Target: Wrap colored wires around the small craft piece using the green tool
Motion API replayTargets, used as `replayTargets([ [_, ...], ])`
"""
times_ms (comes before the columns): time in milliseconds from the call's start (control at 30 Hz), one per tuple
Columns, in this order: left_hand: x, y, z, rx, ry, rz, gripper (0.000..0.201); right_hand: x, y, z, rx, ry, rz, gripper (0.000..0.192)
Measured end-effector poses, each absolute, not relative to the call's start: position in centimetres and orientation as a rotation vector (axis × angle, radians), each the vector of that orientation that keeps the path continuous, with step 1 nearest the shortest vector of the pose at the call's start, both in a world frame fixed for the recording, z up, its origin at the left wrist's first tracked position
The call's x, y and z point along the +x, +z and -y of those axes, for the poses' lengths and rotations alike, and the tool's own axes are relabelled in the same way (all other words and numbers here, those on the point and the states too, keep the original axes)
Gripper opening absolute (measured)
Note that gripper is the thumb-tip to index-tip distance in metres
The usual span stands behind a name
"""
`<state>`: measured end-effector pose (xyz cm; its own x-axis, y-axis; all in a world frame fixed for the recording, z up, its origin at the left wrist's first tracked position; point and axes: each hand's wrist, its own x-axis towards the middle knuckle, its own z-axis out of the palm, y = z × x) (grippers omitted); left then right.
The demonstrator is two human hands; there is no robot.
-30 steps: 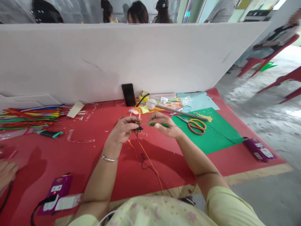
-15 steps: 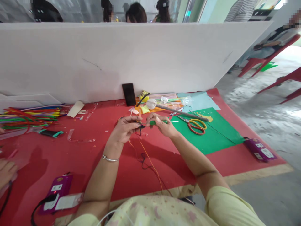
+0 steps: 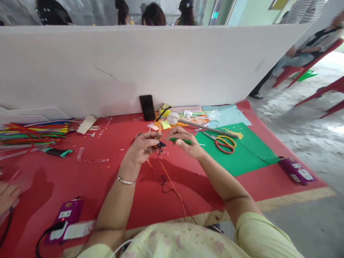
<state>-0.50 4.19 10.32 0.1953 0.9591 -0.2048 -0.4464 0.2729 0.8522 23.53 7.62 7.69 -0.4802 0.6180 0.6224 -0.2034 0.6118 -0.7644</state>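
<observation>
My left hand (image 3: pixel 141 147) pinches a small dark knotted piece of thread work (image 3: pixel 160 144) above the red table cover (image 3: pixel 88 179). Orange and dark threads (image 3: pixel 172 188) hang from it down to the table's front edge. My right hand (image 3: pixel 185 141) grips a green-handled hook tool (image 3: pixel 185 141), its thin metal tip pointing left into the thread piece. Both hands are raised a little off the table, close together.
Yellow and red scissors (image 3: pixel 225 144) lie on a green sheet (image 3: pixel 242 152) to the right. Coloured sticks (image 3: pixel 29 134) lie far left, a black phone (image 3: pixel 147 107) leans on the white divider (image 3: pixel 161 68). Purple devices (image 3: pixel 64 218) (image 3: pixel 295 171) lie near the front. Another person's hand (image 3: pixel 6 197) is at the left edge.
My right hand pushed the green tool toward the thread piece, then drew back slightly to the right. My left hand stays almost still.
</observation>
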Motion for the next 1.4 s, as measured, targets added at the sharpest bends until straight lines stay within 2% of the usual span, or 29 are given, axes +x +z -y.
replayTargets([
  [433,-0.9,9.9,-4.4,0.750,1.116,-0.853,0.036,24.7,8.3,-8.4,-0.231,0.668,2.044,0.043],
  [733,-1.0,10.2,-4.3,0.788,1.118,-0.865,0.034,25.5,9.2,-8.4,-0.235,0.628,2.132,0.041],
  [1033,-0.9,10.1,-4.2,0.868,1.098,-0.879,0.030,25.5,9.4,-8.0,-0.316,0.953,2.008,0.039],
  [1267,1.6,9.4,-3.8,1.060,1.456,-1.040,0.034,21.2,5.6,-7.2,-0.467,1.572,1.408,0.062],
  [1400,2.5,9.0,-3.5,1.199,1.598,-1.216,0.033,19.1,5.5,-6.4,-0.626,1.777,1.068,0.076],
])
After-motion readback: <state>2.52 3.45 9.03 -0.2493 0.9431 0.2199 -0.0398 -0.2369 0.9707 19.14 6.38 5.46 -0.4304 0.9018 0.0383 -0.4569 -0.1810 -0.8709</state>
